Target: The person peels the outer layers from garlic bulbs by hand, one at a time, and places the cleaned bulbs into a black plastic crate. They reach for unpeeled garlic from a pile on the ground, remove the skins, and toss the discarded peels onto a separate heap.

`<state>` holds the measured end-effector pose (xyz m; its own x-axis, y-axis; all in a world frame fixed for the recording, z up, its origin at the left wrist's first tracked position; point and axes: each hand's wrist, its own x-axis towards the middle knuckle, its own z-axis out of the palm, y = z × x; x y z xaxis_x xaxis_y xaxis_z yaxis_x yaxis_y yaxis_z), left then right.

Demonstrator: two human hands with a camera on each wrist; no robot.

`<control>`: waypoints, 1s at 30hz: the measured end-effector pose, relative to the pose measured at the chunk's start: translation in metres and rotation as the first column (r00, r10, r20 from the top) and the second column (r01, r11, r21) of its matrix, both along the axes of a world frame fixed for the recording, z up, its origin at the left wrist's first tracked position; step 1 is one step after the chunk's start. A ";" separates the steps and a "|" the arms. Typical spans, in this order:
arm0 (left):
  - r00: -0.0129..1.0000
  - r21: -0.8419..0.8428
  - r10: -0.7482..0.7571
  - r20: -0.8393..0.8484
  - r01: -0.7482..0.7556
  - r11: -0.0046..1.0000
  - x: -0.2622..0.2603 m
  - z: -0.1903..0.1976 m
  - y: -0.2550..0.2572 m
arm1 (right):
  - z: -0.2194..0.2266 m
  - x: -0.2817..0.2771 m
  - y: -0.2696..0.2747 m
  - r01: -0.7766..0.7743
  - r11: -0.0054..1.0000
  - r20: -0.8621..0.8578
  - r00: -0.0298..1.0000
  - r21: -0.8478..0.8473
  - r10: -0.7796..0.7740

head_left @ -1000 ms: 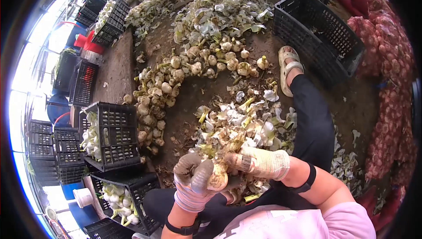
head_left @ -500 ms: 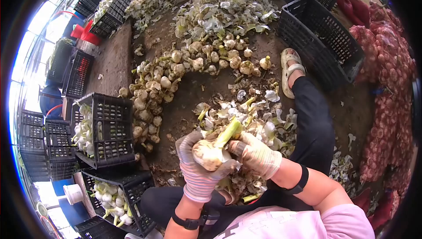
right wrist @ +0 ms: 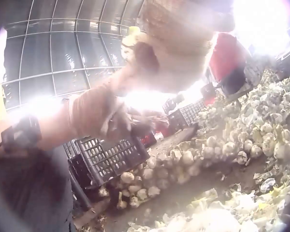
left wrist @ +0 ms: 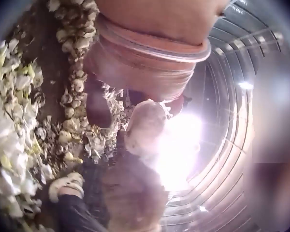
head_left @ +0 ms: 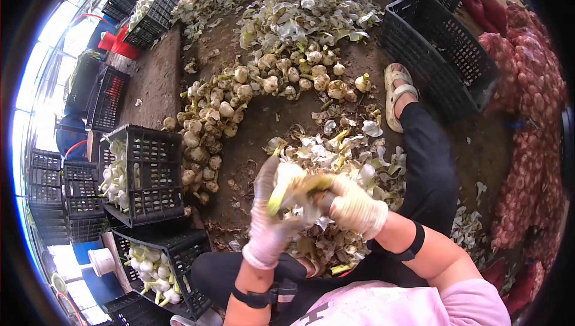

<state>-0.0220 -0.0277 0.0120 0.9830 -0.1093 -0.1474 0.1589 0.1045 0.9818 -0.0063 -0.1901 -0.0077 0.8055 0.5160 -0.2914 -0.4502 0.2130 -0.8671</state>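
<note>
My left hand (head_left: 268,230), in a striped glove, holds a garlic bulb (head_left: 288,176) with a short green stem (head_left: 277,199). Both are motion-blurred. My gloved right hand (head_left: 357,207) is just to the right and pinches brownish outer skin (head_left: 317,183) drawn out from the bulb. The left wrist view shows the left glove (left wrist: 142,72) from behind, with the right glove (left wrist: 135,193) opposite it. Strong glare lies beside them. Below both hands is a heap of peeled garlic skins (head_left: 323,153).
A curved row of unpeeled garlic bulbs (head_left: 206,122) lies on the soil. Black crates of cleaned garlic (head_left: 150,176) stand at left. At upper right is a black crate (head_left: 440,56), beside red net sacks (head_left: 533,122). A larger skin pile (head_left: 305,11) is farther off.
The bulb turned in the left hand, its stem swinging from upper right to lower left. The right hand stays close to it, now with skin stretched between the hands.
</note>
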 end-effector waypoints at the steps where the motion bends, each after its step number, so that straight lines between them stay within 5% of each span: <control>1: 0.997 0.008 0.077 0.001 -0.077 0.997 0.000 -0.009 0.000 | -0.006 -0.008 0.010 0.010 1.000 0.082 0.997 -0.018 -0.008; 2: 0.987 0.016 0.159 0.004 -0.159 0.987 0.003 -0.016 0.000 | -0.006 -0.013 0.006 -0.031 0.992 0.197 0.979 -0.118 0.054; 3: 0.963 -0.090 0.240 -0.123 -0.252 0.964 0.004 -0.018 0.002 | -0.003 -0.011 0.003 -0.072 0.996 0.150 0.986 -0.055 0.080; 4: 0.965 0.011 0.244 -0.101 -0.244 0.970 0.007 -0.005 -0.002 | 0.000 -0.006 -0.002 -0.104 0.995 0.105 0.989 0.011 0.102; 6: 0.997 -0.063 0.074 -0.012 -0.075 0.995 0.010 -0.021 0.012 | 0.012 0.006 -0.017 -0.034 0.994 -0.079 0.996 0.108 0.042; 8: 0.996 -0.109 -0.087 -0.026 0.084 0.991 0.006 -0.012 0.011 | -0.009 0.010 -0.020 0.098 0.994 -0.007 0.995 0.047 -0.097; 10: 0.971 -0.341 -0.192 -0.146 0.133 0.931 -0.003 -0.006 0.017 | -0.037 0.022 -0.026 0.183 0.908 0.066 0.972 0.377 -0.223; 12: 0.956 -0.392 -0.259 -0.136 0.188 0.900 -0.008 0.004 0.025 | -0.030 0.032 -0.041 0.291 0.951 0.086 0.955 -0.104 -0.283; 13: 0.956 -0.391 -0.261 -0.135 0.190 0.900 -0.007 0.004 0.024 | -0.036 0.034 -0.039 0.247 0.950 0.217 0.954 -0.191 -0.205; 14: 0.981 -0.383 -0.183 -0.063 0.146 0.912 -0.004 0.002 0.023 | -0.037 0.035 -0.039 0.056 0.921 0.225 0.974 -0.385 0.035; 16: 0.996 -0.427 -0.086 -0.023 0.068 0.902 -0.003 0.009 0.018 | -0.033 0.022 -0.026 -0.027 0.996 0.244 0.969 -0.091 0.048; 17: 0.997 -0.371 -0.081 0.014 0.080 0.925 -0.002 0.004 0.024 | -0.035 0.016 -0.019 -0.103 0.987 0.165 0.983 0.121 0.083; 18: 0.995 -0.314 -0.083 0.049 0.094 0.945 -0.002 -0.001 0.028 | -0.030 0.010 -0.014 -0.107 0.987 0.165 0.982 0.119 0.087; 20: 0.978 -0.143 -0.109 0.178 0.136 0.980 -0.005 -0.003 0.022 | -0.013 0.001 -0.002 -0.073 0.917 -0.160 0.976 0.392 0.146; 21: 0.884 0.331 -0.248 0.396 0.114 0.937 0.001 -0.010 0.033 | -0.012 0.000 0.004 0.003 0.873 -0.212 0.970 0.488 0.115; 22: 0.807 0.557 -0.351 0.474 0.034 0.830 0.003 -0.010 0.031 | -0.014 0.001 0.006 0.007 0.872 -0.216 0.970 0.489 0.113; 24: 0.706 0.671 -0.350 0.615 -0.236 0.703 0.006 -0.004 0.029 | -0.018 0.005 0.010 0.065 0.917 -0.188 0.982 0.394 0.011; 26: 0.844 0.646 -0.040 0.535 -0.378 0.663 -0.001 -0.009 0.029 | -0.017 0.005 0.011 0.226 0.873 -0.265 0.957 0.433 -0.117; 27: 0.934 0.679 -0.006 0.356 -0.254 0.689 -0.002 -0.006 0.035 | -0.016 0.009 0.010 0.236 0.846 -0.232 0.963 0.478 -0.137; 28: 0.986 0.170 0.151 0.071 -0.161 0.972 -0.003 -0.009 0.026 | -0.016 0.013 0.011 0.245 0.817 -0.203 0.966 0.522 -0.161; 30: 0.949 -0.263 0.043 -0.313 -0.130 0.956 -0.005 0.001 0.029 | -0.014 0.014 0.011 0.257 0.764 -0.178 0.966 0.592 -0.186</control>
<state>-0.0272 0.0014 0.0128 0.9043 -0.1052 -0.4138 0.4201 0.3920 0.8184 0.0079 -0.1795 -0.0212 0.9031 0.4241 -0.0672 -0.4027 0.7823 -0.4752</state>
